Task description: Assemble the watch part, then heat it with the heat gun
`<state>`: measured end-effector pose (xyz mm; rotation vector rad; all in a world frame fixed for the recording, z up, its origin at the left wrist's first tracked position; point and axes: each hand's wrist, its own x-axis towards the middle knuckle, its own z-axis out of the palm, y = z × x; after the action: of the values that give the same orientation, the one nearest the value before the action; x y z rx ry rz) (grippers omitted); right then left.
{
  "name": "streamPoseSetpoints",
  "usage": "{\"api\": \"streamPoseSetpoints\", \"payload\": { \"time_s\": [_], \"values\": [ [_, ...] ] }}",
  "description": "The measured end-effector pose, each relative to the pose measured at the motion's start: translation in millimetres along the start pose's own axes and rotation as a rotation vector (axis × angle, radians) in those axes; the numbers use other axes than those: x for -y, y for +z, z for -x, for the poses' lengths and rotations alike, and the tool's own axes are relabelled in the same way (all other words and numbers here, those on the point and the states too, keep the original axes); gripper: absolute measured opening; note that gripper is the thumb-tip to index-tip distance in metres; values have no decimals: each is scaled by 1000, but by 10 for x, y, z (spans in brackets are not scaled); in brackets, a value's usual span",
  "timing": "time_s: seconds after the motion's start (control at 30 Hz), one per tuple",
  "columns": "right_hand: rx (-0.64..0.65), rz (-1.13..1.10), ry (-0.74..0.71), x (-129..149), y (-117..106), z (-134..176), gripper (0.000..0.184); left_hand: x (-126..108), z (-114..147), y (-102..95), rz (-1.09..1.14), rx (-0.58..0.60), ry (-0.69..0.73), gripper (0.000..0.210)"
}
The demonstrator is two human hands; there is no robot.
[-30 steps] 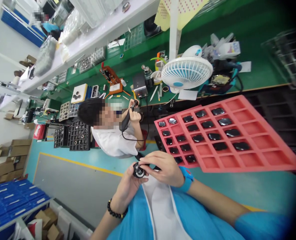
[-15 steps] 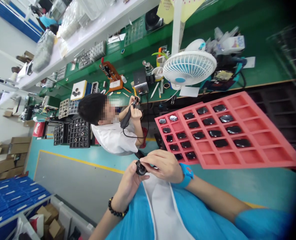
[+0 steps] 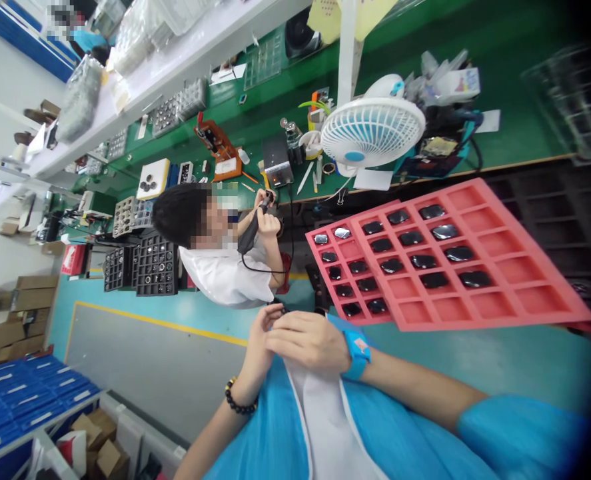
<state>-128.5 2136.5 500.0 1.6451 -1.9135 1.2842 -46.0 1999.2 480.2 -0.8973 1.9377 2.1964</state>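
My left hand, with a beaded bracelet at its wrist, is closed and pressed against my right hand in front of my body. My right hand, wearing a blue wristband, folds over it with fingers curled. Between them is a black round piece that looks like a watch; only a small dark bit shows at the top of the fingers. To the right, red foam trays overlap, with shiny black oval pieces in several pockets.
A co-worker in white sits at the green bench, holding a black corded tool. A white fan stands on the bench edge. Black trays are beyond the co-worker. Blue bins and cardboard boxes are at left.
My right hand has turned and closed over the black round piece, which was plainly visible between both hands before. My left hand has risen slightly and rotated.
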Motion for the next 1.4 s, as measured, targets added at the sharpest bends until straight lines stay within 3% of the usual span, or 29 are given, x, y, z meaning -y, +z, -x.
{"api": "streamPoseSetpoints", "payload": {
  "time_s": [0.1, 0.2, 0.27, 0.37, 0.43, 0.5, 0.63, 0.83, 1.4],
  "values": [
    [59, -9, -49, 41, -12, 15, 11, -39, -2, -14, 24, -34, -10, 54],
    [-8, -88, 8, 16, -124, 93, 24, -121, 79, -9, 40, 9, 66, 57],
    [-136, -129, 186, -15, -195, 168, 27, -177, 152, 7, 66, 53, 147, 52],
    [-283, -293, 581, -46, -229, 263, 29, -240, 247, 36, 71, 100, 264, 50],
    [-273, -511, 762, -41, -212, 291, 29, -273, 291, 54, 46, 140, 341, 53],
    [-210, -717, 844, -13, -192, 285, 30, -304, 320, 70, 19, 175, 398, 55],
    [-139, -882, 859, 80, -199, 220, 35, -362, 350, 100, -15, 173, 441, 60],
    [-175, -1008, 877, 167, -245, 129, 36, -429, 378, 102, -40, 100, 442, 61],
    [-146, -1084, 930, 213, -118, 2, 34, -404, 446, -6, -159, 57, 469, 61]
  ]
}}
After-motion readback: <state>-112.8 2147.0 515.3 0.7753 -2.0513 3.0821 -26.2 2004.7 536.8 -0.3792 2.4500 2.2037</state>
